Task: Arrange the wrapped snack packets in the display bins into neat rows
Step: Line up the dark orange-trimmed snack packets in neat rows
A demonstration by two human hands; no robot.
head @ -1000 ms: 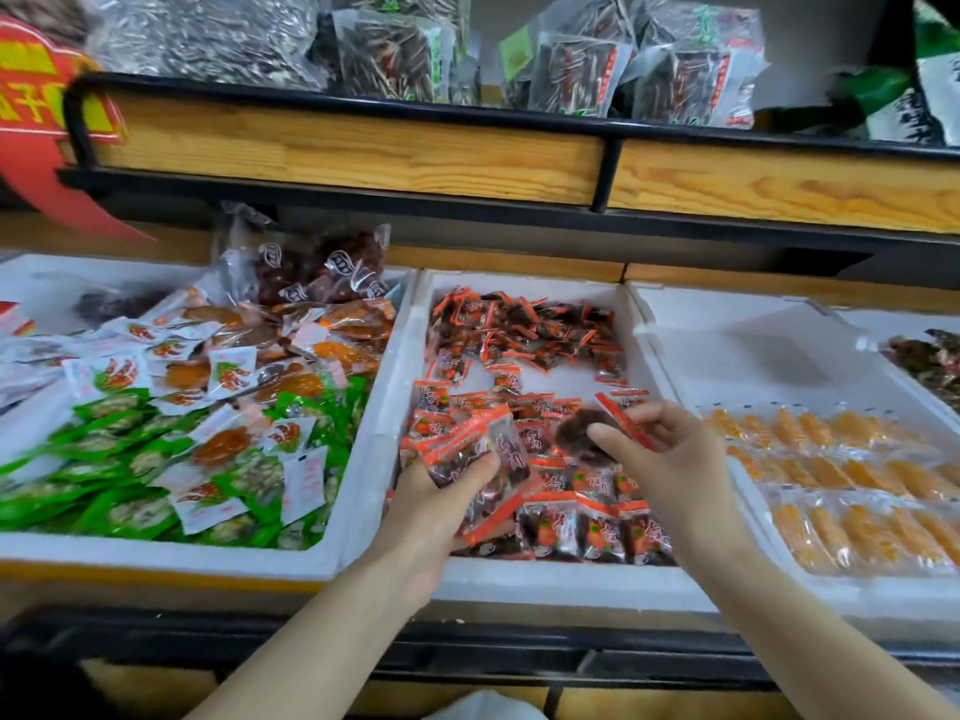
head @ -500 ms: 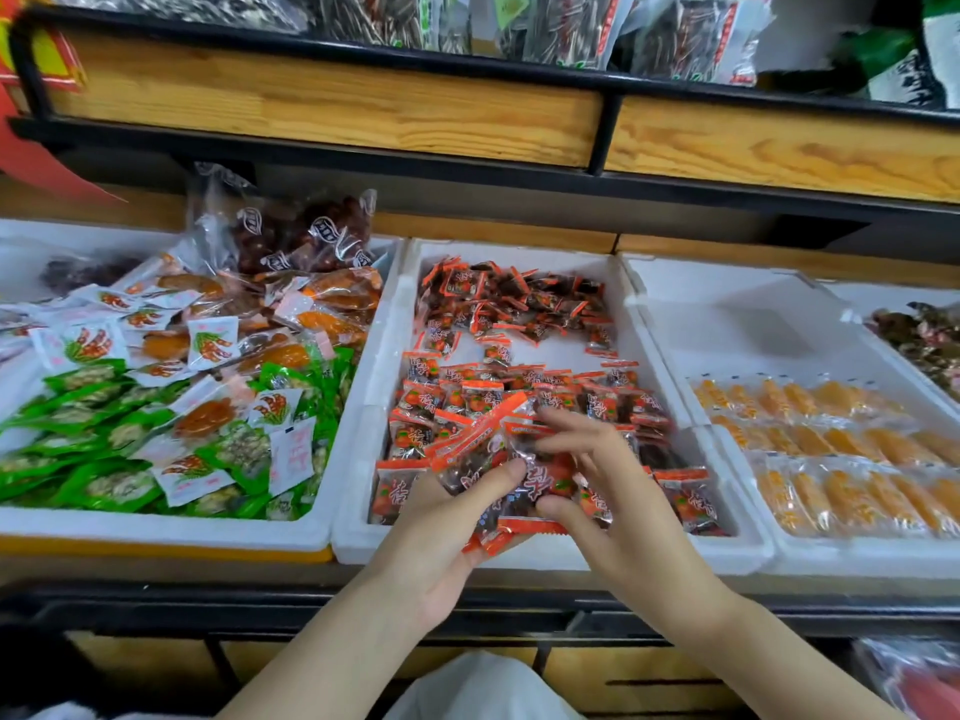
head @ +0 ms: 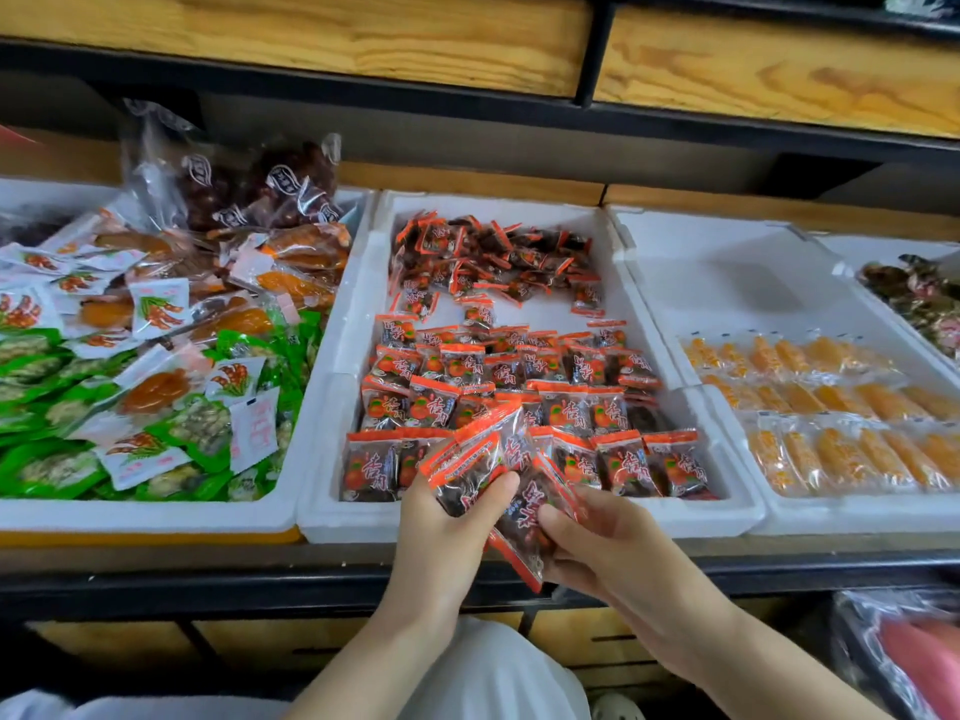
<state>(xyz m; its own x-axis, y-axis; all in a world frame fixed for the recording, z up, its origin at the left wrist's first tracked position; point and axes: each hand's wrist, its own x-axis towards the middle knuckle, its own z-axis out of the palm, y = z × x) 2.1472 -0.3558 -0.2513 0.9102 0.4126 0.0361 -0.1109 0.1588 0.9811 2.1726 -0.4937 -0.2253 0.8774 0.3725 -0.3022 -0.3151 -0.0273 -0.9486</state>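
1. The left hand (head: 447, 532) grips a fanned bunch of red-edged packets (head: 475, 459), thumb laid across them. It holds them over the front wall of the middle bin (head: 353, 522), nearer the person than half a second ago, when the bunch hovered over the near rows.
2. The right hand (head: 613, 553) pinches a single dark packet (head: 522, 537) between thumb and curled fingers. Half a second ago its fingers were spread over the bunch; a second ago it was farther back over the bin with a dark piece.
3. The two hands sit close together, and the single packet touches the bunch and hangs down past the bin's front edge.
4. Inside the middle bin, the arranged rows (head: 519, 402) fill the near half, and a loose heap (head: 488, 257) lies at the back with bare white floor between them.
5. With the hands drawn back, the front row (head: 628, 465) shows as a line of upright packets.
6. The left bin (head: 156, 514) holds mixed green and white packets, and the right bin (head: 841, 519) holds rows of orange ones, both as before.
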